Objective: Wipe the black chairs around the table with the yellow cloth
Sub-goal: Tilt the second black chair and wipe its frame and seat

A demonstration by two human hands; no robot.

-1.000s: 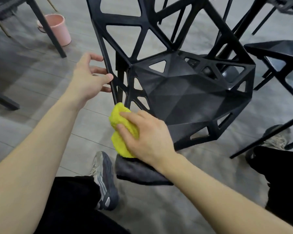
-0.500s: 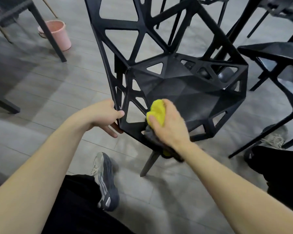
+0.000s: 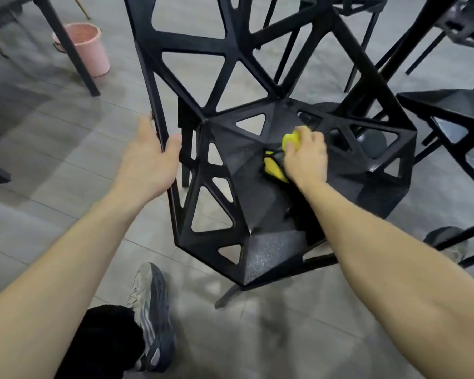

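A shoe (image 3: 152,318) stands on the grey floor (image 3: 52,165) nearest the camera, left of centre, with bare tiles open to its left and right. Just beyond it the near edge of the chair (image 3: 257,203) seat juts toward the viewer, one thin leg slanting down to the floor beneath it. The left hand (image 3: 148,160) grips the left upright of the chair's open-lattice back, thumb on the near side and fingers curled round behind the bar. The right hand (image 3: 307,154) is closed over the cloth (image 3: 290,139) and presses it on the seat near the far middle, yellow showing above and below the fingers. Half a second ago the cloth was at the seat's near edge and the left hand held the frame lower down; now the cloth is farther in and the hand higher up the bar. A second chair (image 3: 449,110) stands at the right, close beside the first, leaving only a narrow gap of floor. Farther back on the left one pink bucket (image 3: 86,47) sits behind a dark leg (image 3: 66,45), with wide free floor around it. Counted: one cloth, one bucket, two hands, two chairs plainly seen, and more dark legs at the far right
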